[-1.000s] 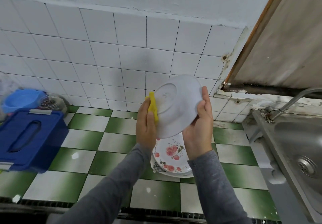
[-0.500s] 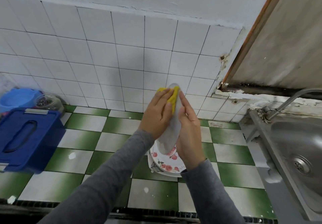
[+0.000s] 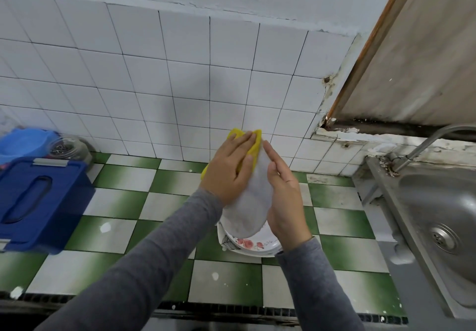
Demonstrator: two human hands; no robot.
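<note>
A white plate (image 3: 251,202) stands nearly on edge above the counter, held between both hands. My left hand (image 3: 229,171) lies flat on a yellow cloth (image 3: 251,145) and presses it against the plate's left face, fingers straight. My right hand (image 3: 284,196) supports the plate's right face with fingers mostly straight and the palm against it. Directly below sits a small stack of plates (image 3: 251,244), the top one with red flowers; most of the stack is hidden by the held plate.
The green and white tiled counter (image 3: 128,227) carries a blue lidded box (image 3: 36,202) at the left, with a blue bowl (image 3: 23,142) and a glass jar (image 3: 67,147) behind it. A steel sink (image 3: 443,222) with a tap (image 3: 435,137) is at the right.
The plate turned from facing me to nearly edge-on. My left hand with the yellow cloth slid up onto its face, and my right hand flattened along the other side.
</note>
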